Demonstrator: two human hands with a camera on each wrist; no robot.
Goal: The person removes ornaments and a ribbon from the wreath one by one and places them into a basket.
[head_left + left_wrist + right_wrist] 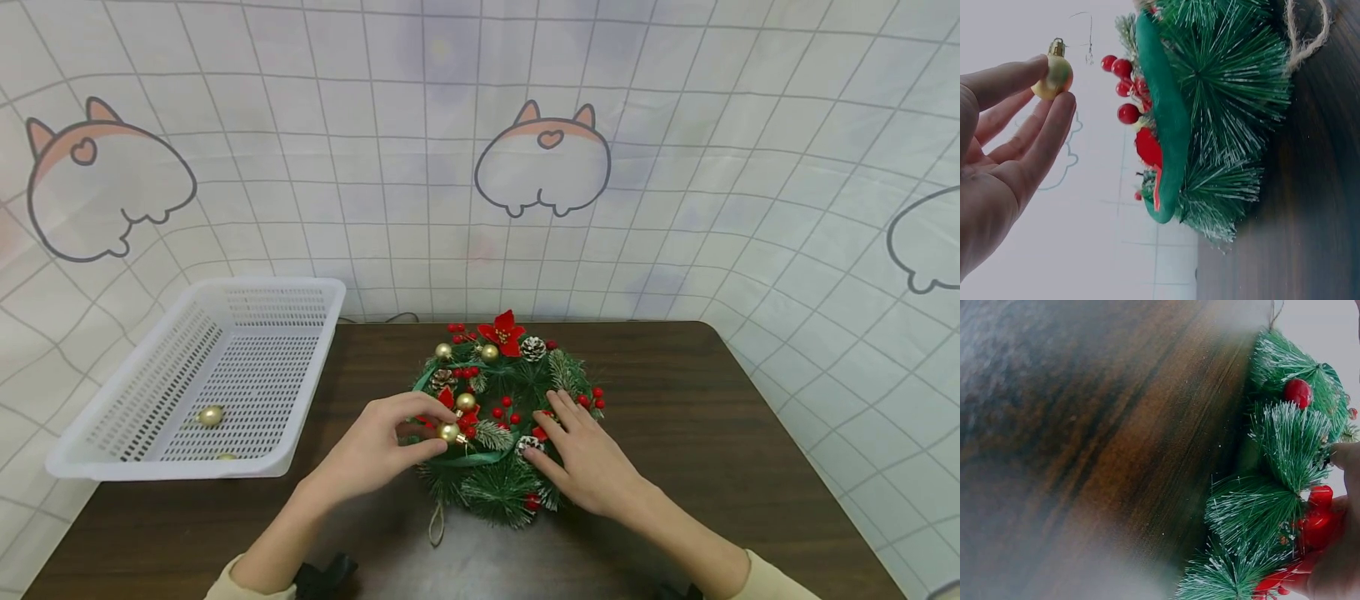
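A green Christmas wreath (498,492) lies on the table, trimmed with red berries, pinecones, red flowers and gold balls. Above its left side my left hand (378,442) pinches a small gold bauble (1054,78) between thumb and fingers; the left wrist view shows its gold cap pointing up. My right hand (588,458) rests on the wreath's right side with its fingers spread, near a snowy pinecone (528,447). A green ribbon (1169,112) runs along the wreath. In the right wrist view the right fingers are partly cut off, beside a glossy red decoration (1319,519).
A white perforated basket (311,367) stands at the left of the dark wooden table (675,400), with a gold bauble (211,416) and part of another inside. A twine loop (437,527) sticks out from the wreath's front edge. A patterned cloth (420,225) hangs behind.
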